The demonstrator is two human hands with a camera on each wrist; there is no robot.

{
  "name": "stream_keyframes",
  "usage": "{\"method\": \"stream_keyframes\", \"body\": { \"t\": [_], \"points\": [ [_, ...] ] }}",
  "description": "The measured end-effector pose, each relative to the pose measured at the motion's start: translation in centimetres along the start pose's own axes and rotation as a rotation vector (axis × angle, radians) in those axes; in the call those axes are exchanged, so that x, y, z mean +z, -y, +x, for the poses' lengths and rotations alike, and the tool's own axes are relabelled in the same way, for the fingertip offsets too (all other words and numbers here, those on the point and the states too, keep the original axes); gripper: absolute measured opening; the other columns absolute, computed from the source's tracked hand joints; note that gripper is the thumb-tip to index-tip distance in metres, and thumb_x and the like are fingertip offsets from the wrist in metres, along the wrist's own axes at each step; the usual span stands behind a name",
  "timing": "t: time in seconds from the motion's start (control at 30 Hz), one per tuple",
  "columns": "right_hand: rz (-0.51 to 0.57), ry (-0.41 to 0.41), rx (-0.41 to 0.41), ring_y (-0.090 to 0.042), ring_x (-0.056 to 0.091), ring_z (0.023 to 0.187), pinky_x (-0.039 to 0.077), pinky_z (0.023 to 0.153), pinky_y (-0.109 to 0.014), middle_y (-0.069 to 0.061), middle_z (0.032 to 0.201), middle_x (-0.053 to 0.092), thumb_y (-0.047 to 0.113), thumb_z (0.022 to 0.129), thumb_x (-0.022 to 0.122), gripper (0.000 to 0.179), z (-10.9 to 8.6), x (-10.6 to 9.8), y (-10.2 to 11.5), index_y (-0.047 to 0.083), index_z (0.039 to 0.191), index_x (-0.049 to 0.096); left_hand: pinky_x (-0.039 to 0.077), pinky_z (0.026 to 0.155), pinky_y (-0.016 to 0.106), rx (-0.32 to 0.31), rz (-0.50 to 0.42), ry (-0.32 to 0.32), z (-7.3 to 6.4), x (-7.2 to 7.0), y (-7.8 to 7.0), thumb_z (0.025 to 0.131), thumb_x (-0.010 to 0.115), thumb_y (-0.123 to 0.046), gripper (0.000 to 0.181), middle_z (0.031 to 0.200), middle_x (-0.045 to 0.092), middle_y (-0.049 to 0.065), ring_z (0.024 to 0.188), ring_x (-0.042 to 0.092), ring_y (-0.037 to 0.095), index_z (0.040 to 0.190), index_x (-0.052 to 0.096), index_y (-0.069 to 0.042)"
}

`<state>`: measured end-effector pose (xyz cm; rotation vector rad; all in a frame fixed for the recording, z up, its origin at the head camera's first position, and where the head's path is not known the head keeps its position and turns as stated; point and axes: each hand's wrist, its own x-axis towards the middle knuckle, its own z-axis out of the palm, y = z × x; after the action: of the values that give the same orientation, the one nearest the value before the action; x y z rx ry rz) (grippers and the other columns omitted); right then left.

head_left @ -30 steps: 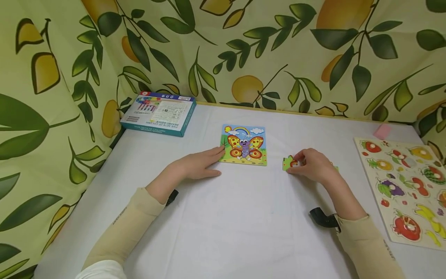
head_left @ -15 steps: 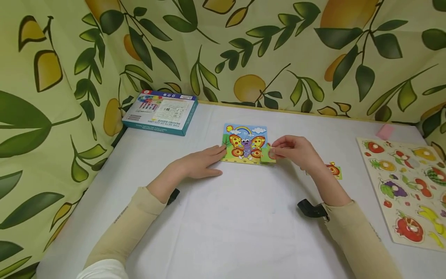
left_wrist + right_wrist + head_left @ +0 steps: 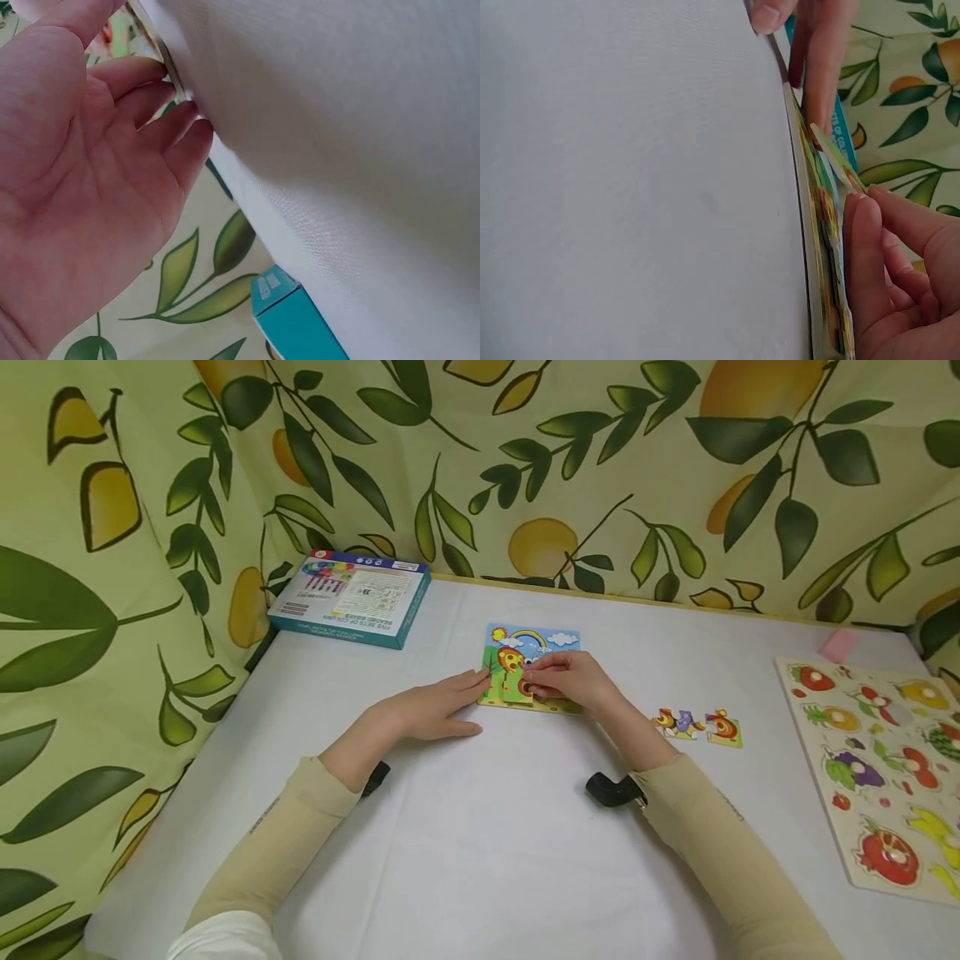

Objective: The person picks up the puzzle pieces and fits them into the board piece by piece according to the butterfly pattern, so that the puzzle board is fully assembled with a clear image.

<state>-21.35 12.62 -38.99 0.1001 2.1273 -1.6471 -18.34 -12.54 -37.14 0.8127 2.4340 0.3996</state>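
Observation:
A square picture puzzle (image 3: 555,639) showing a butterfly, sun and rainbow lies on the white table. Against its left edge rests my left hand (image 3: 435,708), fingers extended and thumb apart. My right hand (image 3: 576,681) is over the picture and pinches a green puzzle piece (image 3: 512,687) between thumb and fingertips. In the right wrist view that piece (image 3: 837,154) is tilted, its near edge raised above the picture. The hand covers much of the butterfly. To the right, two loose puzzle pieces, one purple and orange (image 3: 678,724), one with an orange spiral (image 3: 724,729), lie on the cloth.
A wooden fruit puzzle board (image 3: 819,764) lies at the right, with a pink block (image 3: 837,645) behind it. A teal-edged box (image 3: 348,602) sits at the back left. Patterned curtain (image 3: 543,468) hangs behind and at the left.
My right hand has carried the green piece leftward from the table at the right to over the picture. The loose pieces it covered now show. My left hand stays at the puzzle's edge.

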Motion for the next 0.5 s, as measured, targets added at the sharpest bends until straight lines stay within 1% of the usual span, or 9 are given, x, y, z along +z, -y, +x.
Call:
{"method": "stream_keyframes", "body": {
  "t": [0.17,0.37,0.5],
  "points": [
    [0.022,-0.003,0.017,-0.009,0.069,0.07,0.055,0.071,-0.022,-0.006,0.086,0.07,0.015,0.09,0.071,0.028,0.8,1.0,0.4,-0.003,0.11,0.063,0.017,0.117,0.037,0.0,-0.003,-0.002,0.0,-0.1,0.1,0.097,0.055,-0.046,0.078,0.163,0.002,-0.007,0.148,0.002,0.012,0.157,0.013,-0.019],
    [-0.068,-0.035,0.006,-0.009,0.068,0.068,0.056,0.069,-0.022,-0.006,0.085,0.069,0.019,0.089,0.074,0.026,1.3,1.8,0.5,0.001,0.105,0.065,0.017,0.117,0.037,0.008,-0.014,-0.001,0.1,0.0,0.2,0.097,0.055,-0.047,0.078,0.163,0.002,-0.008,0.148,0.002,0.011,0.157,0.013,-0.019],
    [-0.138,-0.05,-0.021,-0.01,0.068,0.068,0.055,0.068,-0.022,-0.007,0.086,0.07,0.02,0.087,0.075,0.025,1.3,2.0,0.6,0.001,0.102,0.066,0.016,0.117,0.036,0.006,-0.022,-0.004,0.2,0.0,0.3,0.097,0.055,-0.046,0.08,0.163,0.003,-0.008,0.148,0.002,0.011,0.158,0.01,-0.021]
  ]
}}
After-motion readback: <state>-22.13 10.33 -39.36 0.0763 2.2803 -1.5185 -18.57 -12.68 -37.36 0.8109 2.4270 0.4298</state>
